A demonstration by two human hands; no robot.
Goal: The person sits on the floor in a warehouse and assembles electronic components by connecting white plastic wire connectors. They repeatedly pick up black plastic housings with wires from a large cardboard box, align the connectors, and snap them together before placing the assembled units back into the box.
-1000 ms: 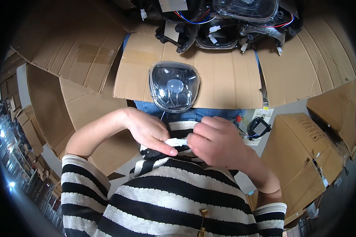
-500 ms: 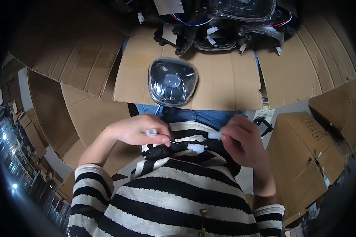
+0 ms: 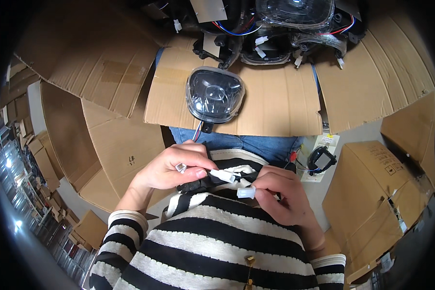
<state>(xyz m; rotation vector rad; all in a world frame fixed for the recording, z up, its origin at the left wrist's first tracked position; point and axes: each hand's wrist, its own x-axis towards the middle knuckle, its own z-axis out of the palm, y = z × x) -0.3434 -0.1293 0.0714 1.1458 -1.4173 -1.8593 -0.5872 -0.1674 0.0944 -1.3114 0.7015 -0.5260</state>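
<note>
My left hand (image 3: pixel 175 166) is closed, thumb against fingers, on the wire lead of a white plastic connector (image 3: pixel 223 176) that sticks out toward the right. A second white connector (image 3: pixel 181 167) shows at the same hand, between its fingers. In the pinched fingertips of my right hand (image 3: pixel 284 194) is another white connector (image 3: pixel 246 193), just below and right of the first and apart from it. Beyond my hands a headlight (image 3: pixel 215 94) with a clear, wrapped lens lies on cardboard. Coloured wires (image 3: pixel 197 131) run from its near end down to my left hand.
More headlights (image 3: pixel 294 12) with wires and loose white connectors are heaped at the far side. Cardboard flaps (image 3: pixel 381 72) spread to both sides. A cardboard box (image 3: pixel 372 183) stands at the right, near a small black round part (image 3: pixel 321 159) lying lower down.
My right hand has come left and slightly down, bringing its connector close to the one at my left hand. The left hand's connector now points down to the right.
</note>
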